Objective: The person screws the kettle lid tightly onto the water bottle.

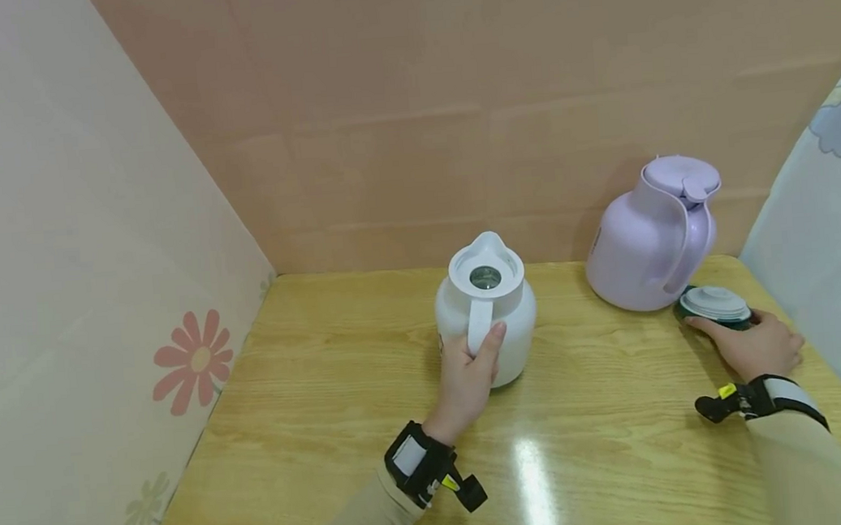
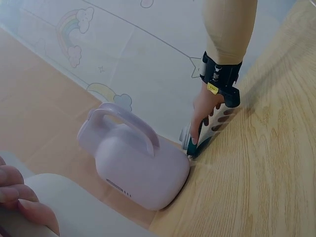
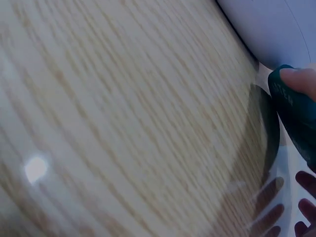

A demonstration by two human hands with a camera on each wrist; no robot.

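A white jug (image 1: 486, 311) with no lid stands upright mid-table, its round mouth showing. My left hand (image 1: 468, 373) grips its handle from the near side, and the jug's white body (image 2: 74, 212) fills the lower left of the left wrist view. At the right, my right hand (image 1: 752, 345) holds a dark green and white lid (image 1: 712, 307) on the table, fingers curled round its rim (image 3: 291, 106). In the left wrist view the same lid (image 2: 193, 143) sits under that hand (image 2: 202, 113). A lilac jug (image 1: 649, 238) with its lid on stands just behind the green lid.
The wooden table (image 1: 329, 415) is boxed in by a pink back wall and patterned cloth panels at left (image 1: 98, 261) and right (image 1: 829, 242). The lilac jug (image 2: 133, 158) stands close to the back right corner.
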